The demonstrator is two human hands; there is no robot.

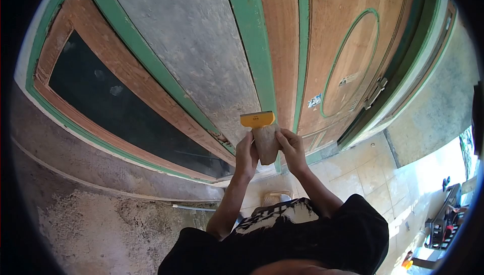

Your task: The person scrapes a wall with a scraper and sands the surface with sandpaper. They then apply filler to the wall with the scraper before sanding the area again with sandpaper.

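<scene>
Both hands meet in front of the wall, low in the middle of the head view. A yellow scraper-like piece [257, 119] with a dark straight upper edge and small dark print stands at the top, its broad side toward me. Below it hangs a grey-brown worn piece [266, 146], like folded sandpaper, narrowing at its lower end. My left hand [245, 155] is closed on the left side of the grey-brown piece. My right hand [291, 149] pinches its right edge with thumb and fingers. How the two pieces join is partly hidden.
Ahead is a grey plaster panel [176, 33] between green posts [247, 23]. A dark-glazed wooden window [116, 103] is at left, a wooden door [348, 38] with a metal latch [375, 92] at right. Tiled floor [360, 174] lies below; dark furniture [446, 214] stands far right.
</scene>
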